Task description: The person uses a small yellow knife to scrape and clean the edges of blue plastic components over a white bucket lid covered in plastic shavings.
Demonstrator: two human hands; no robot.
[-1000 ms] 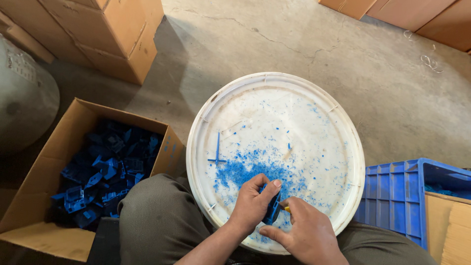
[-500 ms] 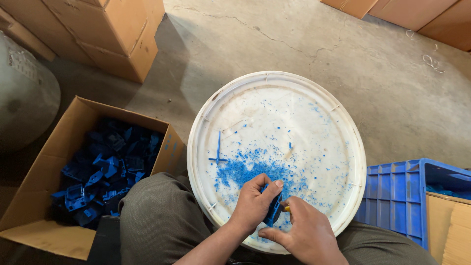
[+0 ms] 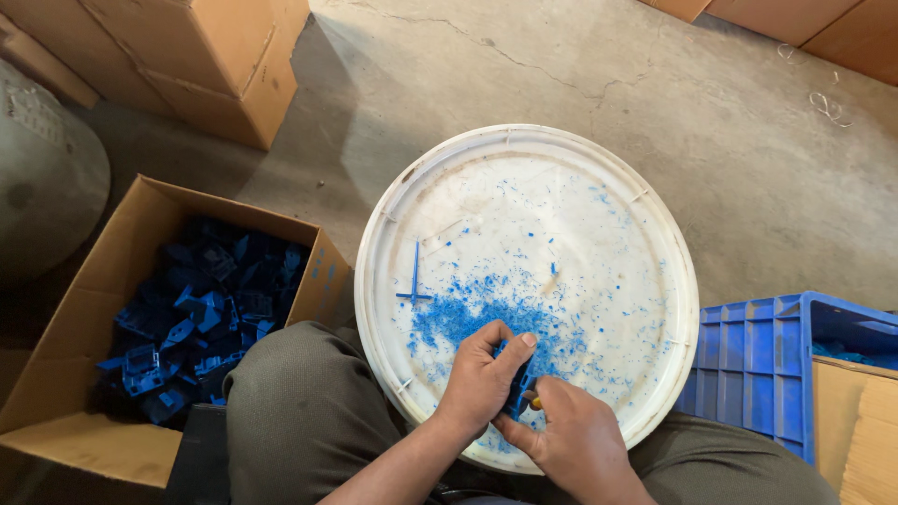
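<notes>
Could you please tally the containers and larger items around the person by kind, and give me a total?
Cardboard boxes: 5 (open one with blue parts, closed stack, two at top right, one at lower right)
Blue plastic crates: 1
White round lids: 1
Total: 7

White lid (image 3: pixel 580 234) open ahead; cardboard box (image 3: pixel 75 374), blue crate (image 3: pixel 748 365) flank.

White lid (image 3: pixel 580 215) matt scuffed plastic; blue part (image 3: pixel 517 388) smooth plastic; box (image 3: pixel 56 393) brown corrugated cardboard; floor (image 3: pixel 655 84) rough cracked concrete.
</notes>
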